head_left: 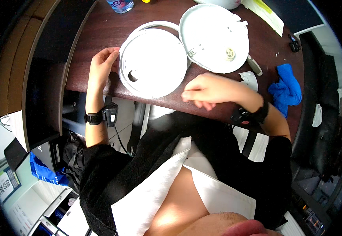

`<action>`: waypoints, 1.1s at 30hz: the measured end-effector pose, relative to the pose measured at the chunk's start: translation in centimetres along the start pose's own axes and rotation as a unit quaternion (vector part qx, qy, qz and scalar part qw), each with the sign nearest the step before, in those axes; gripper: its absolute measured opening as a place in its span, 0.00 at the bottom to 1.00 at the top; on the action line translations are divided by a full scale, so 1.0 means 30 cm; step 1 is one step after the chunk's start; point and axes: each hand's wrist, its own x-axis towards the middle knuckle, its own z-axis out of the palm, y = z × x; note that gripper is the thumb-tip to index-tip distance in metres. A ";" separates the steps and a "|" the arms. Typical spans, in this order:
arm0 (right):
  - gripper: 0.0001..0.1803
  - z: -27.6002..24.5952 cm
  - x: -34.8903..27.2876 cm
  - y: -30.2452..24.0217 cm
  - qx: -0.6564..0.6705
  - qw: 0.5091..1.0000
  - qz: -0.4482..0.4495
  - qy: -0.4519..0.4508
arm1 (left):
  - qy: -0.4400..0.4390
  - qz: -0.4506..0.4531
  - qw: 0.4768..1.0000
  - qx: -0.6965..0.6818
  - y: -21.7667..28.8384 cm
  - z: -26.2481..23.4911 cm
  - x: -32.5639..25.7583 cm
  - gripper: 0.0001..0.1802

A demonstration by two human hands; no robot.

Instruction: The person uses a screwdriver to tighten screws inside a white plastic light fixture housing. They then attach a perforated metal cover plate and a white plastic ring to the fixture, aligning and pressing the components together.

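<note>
A white round plate (155, 67) with a round hole near its lower left lies at the front of the dark wooden desk. At its left rim, my left hand (102, 67) is closed, pinching the edge between thumb and fingers. My right hand (206, 91) hovers by the desk's front edge, just off the plate's lower right side. Its fingers are loosely bent and apart, with nothing visible in them. Behind the plate shows part of a white ring (151, 24). To the right, a second white round shell (210, 35) carries a small cream wheel (230, 54).
Near the second shell lie a small white curved part (249, 81) and a grey-white handle (254, 65). A blue cloth (286, 90) sits at the desk's right side. At the back are a bottle (120, 4) and a green-white sheet (266, 16). A dark shelf panel (47, 78) borders the left.
</note>
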 end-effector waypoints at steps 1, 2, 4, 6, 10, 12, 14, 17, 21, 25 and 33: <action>0.15 -0.036 -0.041 -0.027 0.004 0.999 0.002 0.049 | 0.006 -0.005 1.000 -0.003 -0.009 -0.007 0.003 0.14; 0.13 -0.083 -0.051 -0.007 -0.044 0.991 -0.047 0.119 | 0.011 -0.011 1.000 -0.005 -0.016 -0.011 -0.001 0.13; 0.10 -0.220 -0.103 -0.029 -0.245 0.927 -0.100 0.267 | -0.004 -0.032 0.999 -0.012 -0.010 -0.022 -0.001 0.13; 0.12 -0.347 -0.110 -0.054 -0.369 0.836 -0.096 0.395 | -0.023 -0.028 0.999 0.002 0.004 -0.013 0.005 0.14; 0.12 -0.495 -0.016 -0.061 -0.431 0.705 -0.129 0.548 | -0.024 0.002 0.998 0.058 -0.009 0.002 -0.012 0.14; 0.13 -0.599 -0.018 -0.028 -0.380 0.783 -0.117 0.479 | -0.038 -0.024 0.999 0.021 -0.022 -0.001 0.000 0.13; 0.16 -0.713 -0.004 0.050 -0.368 0.846 -0.116 0.369 | -0.018 -0.019 1.000 -0.016 0.006 0.020 -0.003 0.11; 0.22 -0.747 0.040 0.199 -0.438 0.823 -0.150 0.329 | 0.012 -0.016 0.999 -0.048 0.009 0.042 0.022 0.11; 0.19 -0.799 0.038 0.254 -0.300 0.903 -0.103 0.290 | 0.055 -0.012 0.994 -0.090 -0.008 0.051 0.069 0.11; 0.15 -0.624 -0.092 0.010 -0.252 0.868 -0.063 0.423 | 0.073 -0.004 0.994 -0.076 0.003 0.049 0.084 0.12; 0.16 -0.523 -0.221 -0.035 -0.177 0.789 -0.143 0.571 | 0.129 0.074 0.972 0.182 0.001 0.092 0.101 0.16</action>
